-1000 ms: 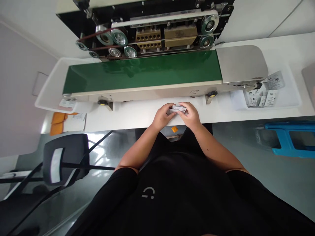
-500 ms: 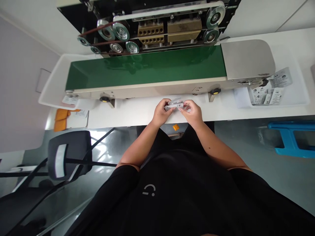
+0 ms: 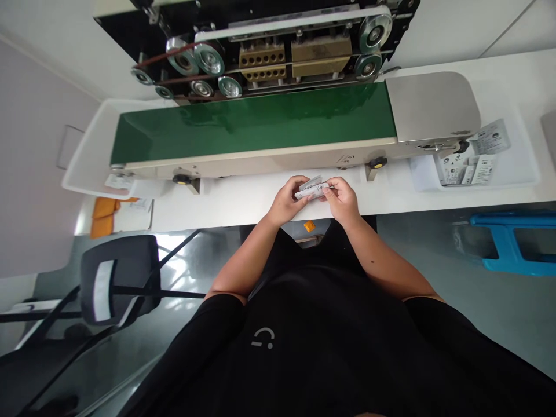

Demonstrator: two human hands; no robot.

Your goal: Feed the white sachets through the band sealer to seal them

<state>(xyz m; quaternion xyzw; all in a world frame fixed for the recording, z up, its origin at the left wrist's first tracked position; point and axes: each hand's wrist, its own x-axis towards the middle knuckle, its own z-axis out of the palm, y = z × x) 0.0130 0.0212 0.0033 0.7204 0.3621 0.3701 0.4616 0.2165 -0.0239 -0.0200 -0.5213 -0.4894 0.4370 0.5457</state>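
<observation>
Both my hands are just in front of the belt, over the white table edge. My left hand (image 3: pixel 286 201) pinches the left end of a small stack of white printed sachets (image 3: pixel 311 188). The fingertips of my right hand (image 3: pixel 343 198) hold their right end. The sachets are fanned slightly, and their print is too small to read. Farther off, a band sealer's green conveyor belt (image 3: pixel 252 121) runs left to right, out of reach of neither hand's fingers by a short gap.
Exposed pulleys and brass heating blocks (image 3: pixel 263 66) sit behind the belt. A white tray (image 3: pixel 525 150) of printed sachets lies at right, and a white catch tray (image 3: pixel 82 168) at left. Orange packets (image 3: pixel 103 217) lie near the left table edge. A chair (image 3: pixel 119 278) and blue stool (image 3: pixel 508 240) stand on the floor.
The sachets have fanned apart and tilted, and my hands have drawn slightly apart. The whole view has shifted a little as my head moved.
</observation>
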